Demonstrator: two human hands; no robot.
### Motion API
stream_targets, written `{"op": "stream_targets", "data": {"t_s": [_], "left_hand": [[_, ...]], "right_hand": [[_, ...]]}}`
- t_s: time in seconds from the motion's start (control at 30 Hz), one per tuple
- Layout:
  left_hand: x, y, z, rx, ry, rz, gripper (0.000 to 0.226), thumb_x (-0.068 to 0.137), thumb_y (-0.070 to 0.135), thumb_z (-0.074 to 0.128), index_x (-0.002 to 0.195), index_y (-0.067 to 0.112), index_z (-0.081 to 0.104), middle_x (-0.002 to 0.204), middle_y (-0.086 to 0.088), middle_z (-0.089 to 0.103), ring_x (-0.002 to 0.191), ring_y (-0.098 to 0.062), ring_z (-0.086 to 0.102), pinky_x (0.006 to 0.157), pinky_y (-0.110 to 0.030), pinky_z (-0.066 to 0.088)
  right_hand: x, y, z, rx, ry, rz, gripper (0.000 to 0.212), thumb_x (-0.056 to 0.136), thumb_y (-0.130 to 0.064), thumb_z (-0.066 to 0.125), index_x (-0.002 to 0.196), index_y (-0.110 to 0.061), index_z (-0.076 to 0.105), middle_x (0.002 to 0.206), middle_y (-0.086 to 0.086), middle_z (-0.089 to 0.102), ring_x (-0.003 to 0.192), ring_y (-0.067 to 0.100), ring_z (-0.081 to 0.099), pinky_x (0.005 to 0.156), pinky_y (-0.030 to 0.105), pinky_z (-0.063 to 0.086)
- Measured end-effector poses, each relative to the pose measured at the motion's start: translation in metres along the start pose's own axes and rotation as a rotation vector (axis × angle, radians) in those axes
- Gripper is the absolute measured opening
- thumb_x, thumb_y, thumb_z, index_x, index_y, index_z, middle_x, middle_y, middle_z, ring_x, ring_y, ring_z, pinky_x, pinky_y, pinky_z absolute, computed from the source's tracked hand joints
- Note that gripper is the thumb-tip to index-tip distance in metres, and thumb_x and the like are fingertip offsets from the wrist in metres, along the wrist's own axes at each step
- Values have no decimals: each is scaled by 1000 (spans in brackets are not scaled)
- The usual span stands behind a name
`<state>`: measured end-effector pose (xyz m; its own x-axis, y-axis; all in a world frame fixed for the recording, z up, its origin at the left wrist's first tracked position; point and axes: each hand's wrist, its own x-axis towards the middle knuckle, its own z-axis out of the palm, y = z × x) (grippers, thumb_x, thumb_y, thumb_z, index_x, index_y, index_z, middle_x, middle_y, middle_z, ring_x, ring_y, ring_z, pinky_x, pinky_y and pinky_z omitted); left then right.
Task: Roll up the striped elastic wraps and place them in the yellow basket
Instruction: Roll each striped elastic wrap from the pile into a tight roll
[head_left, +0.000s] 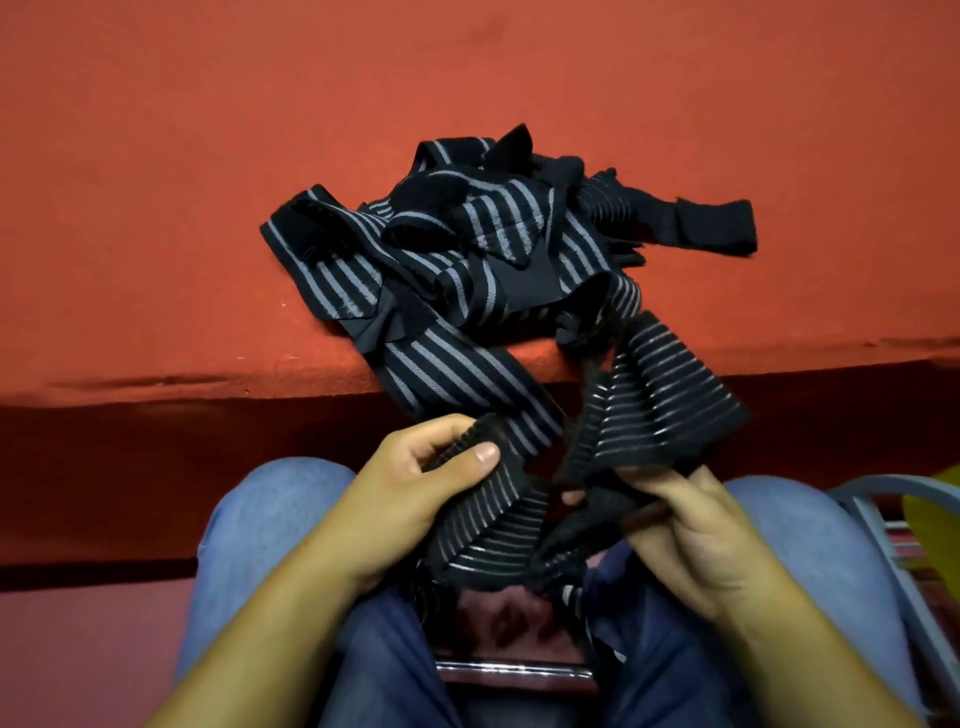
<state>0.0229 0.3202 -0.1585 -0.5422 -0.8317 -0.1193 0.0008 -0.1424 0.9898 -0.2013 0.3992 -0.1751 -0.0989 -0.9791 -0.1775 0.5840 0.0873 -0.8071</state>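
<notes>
A tangled pile of black elastic wraps with grey stripes (483, 239) lies on the red ledge. One wrap (665, 395) hangs off the ledge's edge down to my lap, unrolled and twisted. My left hand (415, 493) grips a folded stretch of it between thumb and fingers. My right hand (691, 525) pinches another stretch of the same wrap just to the right. A sliver of the yellow basket (935, 514) shows at the right edge, mostly out of frame.
The red ledge (208, 208) fills the upper half, with its front edge just beyond my knees. My legs in blue jeans (291, 499) are below. A grey metal chair frame (883, 525) stands at the right, next to the basket.
</notes>
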Motion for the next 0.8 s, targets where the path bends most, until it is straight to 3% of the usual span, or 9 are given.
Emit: {"op": "stream_targets", "data": {"t_s": [0.13, 0.2, 0.27, 0.37, 0.43, 0.5, 0.63, 0.73, 0.8], "left_hand": [[-1, -6, 2, -181, -58, -94, 23, 89, 19, 67, 107, 16, 80, 108, -9, 76, 100, -18, 71, 88, -26, 56], [2, -7, -1, -193, -125, -96, 34, 92, 20, 69, 124, 9, 74, 131, -16, 69, 121, -30, 66, 104, -39, 53], [3, -9, -3, -191, -182, -79, 46, 94, 24, 68, 135, 3, 65, 146, -17, 60, 137, -37, 56, 116, -51, 42], [3, -8, 1, -161, -154, -88, 42, 92, 25, 71, 131, 11, 71, 140, -12, 66, 134, -29, 60, 112, -43, 46], [3, -6, 3, -137, -81, -89, 31, 91, 22, 74, 120, 13, 77, 126, -11, 74, 120, -24, 68, 101, -35, 53], [3, -6, 5, -107, -32, -74, 22, 90, 23, 77, 110, 14, 80, 114, -10, 78, 108, -21, 72, 92, -30, 56], [4, -2, 8, -38, 75, -45, 18, 81, 28, 76, 95, 19, 83, 100, -7, 80, 94, -15, 74, 84, -27, 57], [6, -3, 8, -32, 119, -52, 21, 81, 29, 76, 95, 14, 82, 98, -10, 80, 91, -17, 74, 82, -29, 58], [7, -4, 7, -51, 150, -50, 22, 82, 28, 76, 95, 12, 81, 96, -11, 80, 89, -17, 73, 79, -27, 58]], "right_hand": [[-2, 11, 8, -169, 48, -50, 66, 45, -48, 103, 101, -18, 83, 110, 8, 79, 103, 19, 75, 85, 28, 59], [-4, 12, 14, -229, 49, -47, 55, 52, -48, 98, 92, -14, 83, 99, 10, 80, 86, 15, 77, 72, 23, 59], [-6, 9, 19, -247, 59, -13, 17, 72, -29, 87, 68, -14, 81, 69, 3, 77, 58, 5, 71, 54, 15, 54], [-9, 9, 8, -422, 110, 119, 63, 87, 27, 59, 48, -21, 74, 53, -11, 69, 52, -4, 66, 63, 19, 56], [-11, 9, 3, -444, 111, 199, 79, 89, 30, 54, 59, -39, 79, 62, -17, 73, 62, -5, 70, 77, 31, 58], [-7, 11, 4, -428, 39, 225, 77, 84, 36, 51, 55, -29, 79, 61, -11, 74, 64, -5, 71, 71, 20, 57], [-6, 7, 24, -255, -218, 150, 33, 96, 4, 60, 118, -13, 77, 100, -1, 79, 87, 2, 73, 76, 17, 56], [-6, 7, 17, -176, -281, 163, 28, 91, -19, 71, 117, -20, 80, 105, -1, 79, 90, 3, 73, 75, 16, 55], [-7, 7, 7, -22, -265, 204, 57, 59, -29, 97, 112, -18, 82, 112, 7, 79, 100, 15, 76, 78, 25, 60]]}}
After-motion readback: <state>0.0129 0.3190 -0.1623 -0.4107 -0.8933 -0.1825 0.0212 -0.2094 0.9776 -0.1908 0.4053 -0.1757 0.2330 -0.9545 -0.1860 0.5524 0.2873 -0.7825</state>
